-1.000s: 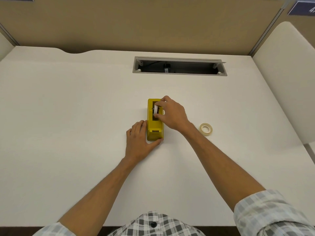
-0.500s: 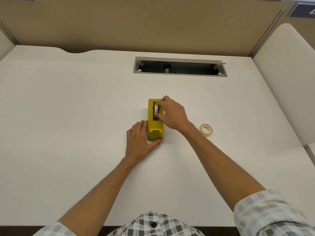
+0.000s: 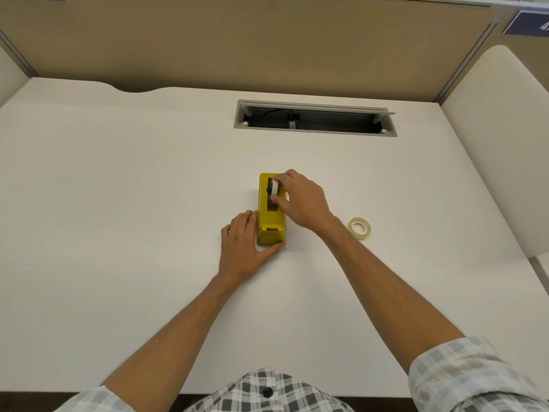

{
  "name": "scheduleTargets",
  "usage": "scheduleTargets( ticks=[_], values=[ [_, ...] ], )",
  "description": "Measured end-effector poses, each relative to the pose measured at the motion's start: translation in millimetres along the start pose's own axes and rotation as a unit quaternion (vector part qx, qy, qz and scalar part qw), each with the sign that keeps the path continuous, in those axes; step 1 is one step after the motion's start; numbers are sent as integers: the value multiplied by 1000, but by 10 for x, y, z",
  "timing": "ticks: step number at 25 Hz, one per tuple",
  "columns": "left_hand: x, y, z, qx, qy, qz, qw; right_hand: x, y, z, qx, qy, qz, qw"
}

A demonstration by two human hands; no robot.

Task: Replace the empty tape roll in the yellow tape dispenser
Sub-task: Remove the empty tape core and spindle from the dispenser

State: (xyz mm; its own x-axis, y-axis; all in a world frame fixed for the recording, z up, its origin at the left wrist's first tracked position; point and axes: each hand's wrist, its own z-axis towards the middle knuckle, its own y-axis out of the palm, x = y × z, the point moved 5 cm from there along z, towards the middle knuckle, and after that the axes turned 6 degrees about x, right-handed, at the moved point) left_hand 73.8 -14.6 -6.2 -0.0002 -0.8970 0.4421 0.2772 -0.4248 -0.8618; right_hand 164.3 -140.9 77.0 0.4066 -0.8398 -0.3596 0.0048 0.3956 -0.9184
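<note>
The yellow tape dispenser (image 3: 271, 221) stands in the middle of the white desk (image 3: 118, 203), its cutter end toward me. My left hand (image 3: 242, 246) lies flat on the desk against the dispenser's left side and near end, the thumb wrapped around the near corner. My right hand (image 3: 303, 200) pinches the white empty roll (image 3: 274, 188) between thumb and fingers, standing on edge in the dispenser's slot on a black hub. A full clear tape roll (image 3: 359, 228) lies flat on the desk to the right of my right wrist.
A long open cable slot (image 3: 315, 104) with a grey frame is cut into the desk at the back. A tan partition wall (image 3: 267, 49) closes the far side. A cream panel (image 3: 505, 144) stands at the right edge.
</note>
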Motion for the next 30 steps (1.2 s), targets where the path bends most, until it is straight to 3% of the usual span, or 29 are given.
scheduleTargets(
  ticks=[15, 18, 23, 30],
  values=[
    [-32, -34, -78, -40, -9, -81, 996, -2, -147, -248, 27, 15, 76, 997],
    [-86, -126, -112, -65, -60, -200, 976, -44, -227, -365, 32, 15, 99, 994],
    [108, -571, -113, 31, -97, -313, 944, -133, -338, -608, 35, -2, 114, 993],
    [343, -807, -77, -20, -116, -443, 889, -256, -562, -862, 64, -24, 160, 985]
  ],
)
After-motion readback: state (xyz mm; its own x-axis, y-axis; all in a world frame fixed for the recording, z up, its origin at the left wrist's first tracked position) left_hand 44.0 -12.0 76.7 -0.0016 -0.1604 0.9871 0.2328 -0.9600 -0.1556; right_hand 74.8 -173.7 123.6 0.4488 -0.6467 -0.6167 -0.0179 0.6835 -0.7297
